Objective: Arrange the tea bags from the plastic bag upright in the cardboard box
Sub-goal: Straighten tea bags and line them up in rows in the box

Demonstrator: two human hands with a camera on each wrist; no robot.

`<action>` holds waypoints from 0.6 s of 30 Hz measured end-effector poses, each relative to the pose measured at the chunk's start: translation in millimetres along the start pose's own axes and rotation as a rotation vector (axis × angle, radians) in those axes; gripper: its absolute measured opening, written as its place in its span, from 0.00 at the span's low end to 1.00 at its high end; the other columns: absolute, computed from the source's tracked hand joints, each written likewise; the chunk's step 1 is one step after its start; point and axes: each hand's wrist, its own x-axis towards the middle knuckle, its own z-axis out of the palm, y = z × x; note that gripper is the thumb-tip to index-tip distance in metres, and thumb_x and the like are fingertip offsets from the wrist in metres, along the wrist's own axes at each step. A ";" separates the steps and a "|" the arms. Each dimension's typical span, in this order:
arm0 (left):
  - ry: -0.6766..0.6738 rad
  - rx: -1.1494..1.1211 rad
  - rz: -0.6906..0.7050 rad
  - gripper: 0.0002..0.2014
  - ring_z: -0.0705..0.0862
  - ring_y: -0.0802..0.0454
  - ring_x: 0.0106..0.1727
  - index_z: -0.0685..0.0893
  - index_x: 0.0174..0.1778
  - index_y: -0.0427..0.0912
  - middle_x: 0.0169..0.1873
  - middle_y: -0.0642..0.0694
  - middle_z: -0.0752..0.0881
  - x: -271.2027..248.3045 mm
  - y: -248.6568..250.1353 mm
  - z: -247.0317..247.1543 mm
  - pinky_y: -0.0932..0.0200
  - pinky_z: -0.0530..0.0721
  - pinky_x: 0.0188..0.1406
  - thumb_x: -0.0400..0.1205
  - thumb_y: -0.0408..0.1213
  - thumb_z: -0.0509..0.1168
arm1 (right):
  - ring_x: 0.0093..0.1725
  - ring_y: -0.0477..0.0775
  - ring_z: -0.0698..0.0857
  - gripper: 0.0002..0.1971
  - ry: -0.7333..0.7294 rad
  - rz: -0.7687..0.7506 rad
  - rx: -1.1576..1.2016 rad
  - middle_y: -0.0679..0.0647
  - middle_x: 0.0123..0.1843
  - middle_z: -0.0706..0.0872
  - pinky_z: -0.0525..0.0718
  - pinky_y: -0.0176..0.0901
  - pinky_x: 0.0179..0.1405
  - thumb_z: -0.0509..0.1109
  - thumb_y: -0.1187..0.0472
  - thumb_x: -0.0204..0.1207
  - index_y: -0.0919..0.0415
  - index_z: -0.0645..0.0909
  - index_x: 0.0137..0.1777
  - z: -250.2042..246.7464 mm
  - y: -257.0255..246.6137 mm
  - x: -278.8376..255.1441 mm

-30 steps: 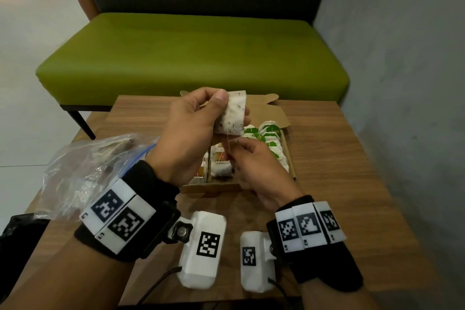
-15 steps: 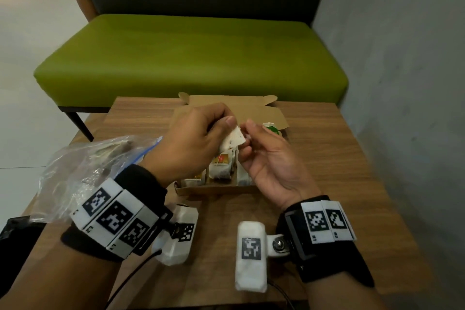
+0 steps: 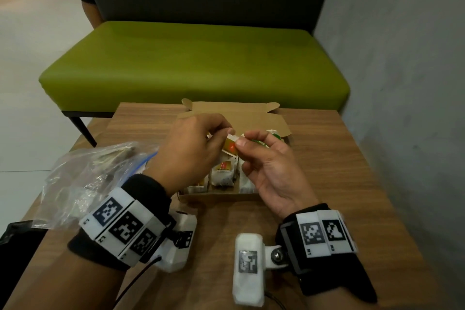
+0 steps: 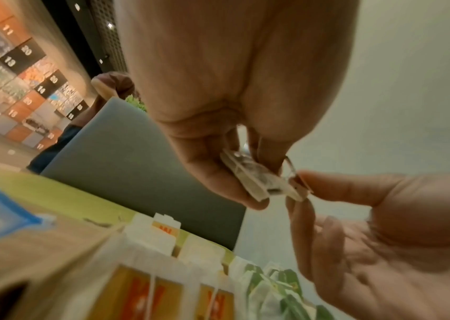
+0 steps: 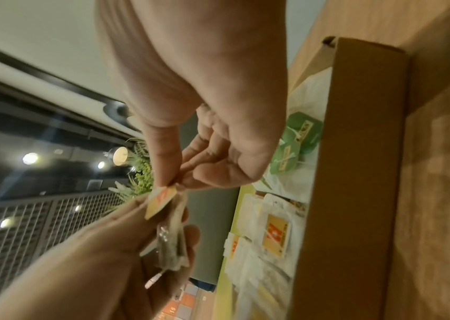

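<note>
Above the cardboard box [image 3: 274, 121], the left hand [image 3: 191, 151] pinches a tea bag [image 3: 230, 145] between thumb and fingers. The right hand [image 3: 266, 166] pinches its orange tag [image 5: 161, 201] just beside. Other bags stand inside the box below.

Public lounge or lobby: green bench [image 3: 193, 63] beyond hands, numbered wall tiles [image 4: 24, 71], spotlights [image 5: 30, 158], mesh railing [image 5: 40, 218].

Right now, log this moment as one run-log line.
left hand: holds tea bag | right hand: pinches its orange tag | location: above cardboard box | placement: not yet
</note>
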 end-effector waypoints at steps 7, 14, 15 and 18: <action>0.014 -0.446 -0.252 0.10 0.87 0.45 0.36 0.90 0.42 0.43 0.35 0.42 0.89 -1.4 2.5 0.0 0.38 0.88 0.38 0.84 0.42 0.67 | 0.38 0.43 0.86 0.11 0.091 -0.162 -0.281 0.51 0.41 0.89 0.80 0.37 0.35 0.79 0.69 0.73 0.57 0.83 0.49 3.4 3.8 3.8; -0.052 -0.472 -0.255 0.09 0.88 0.59 0.34 0.91 0.47 0.45 0.36 0.48 0.92 -1.6 7.2 1.3 0.66 0.82 0.30 0.85 0.40 0.66 | 0.42 0.48 0.87 0.09 0.102 -0.206 -0.360 0.56 0.43 0.89 0.82 0.38 0.35 0.79 0.69 0.74 0.57 0.84 0.48 2.3 6.3 5.6; -0.065 -0.469 -0.251 0.06 0.90 0.58 0.38 0.91 0.48 0.45 0.38 0.48 0.92 -1.4 6.7 1.3 0.66 0.85 0.33 0.84 0.37 0.67 | 0.42 0.47 0.87 0.09 0.097 -0.204 -0.360 0.56 0.44 0.89 0.82 0.37 0.35 0.79 0.69 0.74 0.57 0.84 0.48 1.3 5.6 5.8; -0.034 -0.453 -0.248 0.07 0.90 0.53 0.45 0.90 0.49 0.49 0.44 0.48 0.91 -1.6 3.5 3.8 0.55 0.90 0.42 0.82 0.32 0.70 | 0.39 0.44 0.88 0.08 0.080 -0.157 -0.374 0.52 0.42 0.91 0.83 0.36 0.35 0.79 0.64 0.76 0.56 0.83 0.50 -0.9 5.2 5.9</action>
